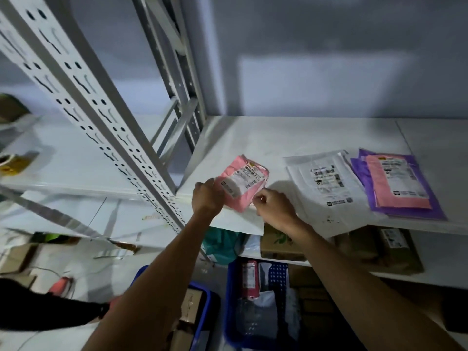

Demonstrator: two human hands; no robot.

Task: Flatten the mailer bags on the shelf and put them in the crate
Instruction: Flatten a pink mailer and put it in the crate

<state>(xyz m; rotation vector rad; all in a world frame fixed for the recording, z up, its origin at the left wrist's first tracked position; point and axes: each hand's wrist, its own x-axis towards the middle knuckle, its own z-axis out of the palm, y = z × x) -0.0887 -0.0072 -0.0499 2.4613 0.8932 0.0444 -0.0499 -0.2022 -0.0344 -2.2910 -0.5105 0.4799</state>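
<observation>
I judge flattening is in hand: the left hand (206,196) grips the edge and the right hand (274,207) pinches the corner of the pink mailer bag (241,184), just left of the white mailer (326,181) on the shelf (278,138); next it needs pressing flat, then carrying to the crate (229,300) below the white mailer.

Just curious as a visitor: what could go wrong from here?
1. The pink mailer, held by the left hand and right hand at the front edge of the shelf, could slip and miss the blue crate below.
2. The white mailer overhangs that edge; a forearm might brush it off.
</observation>
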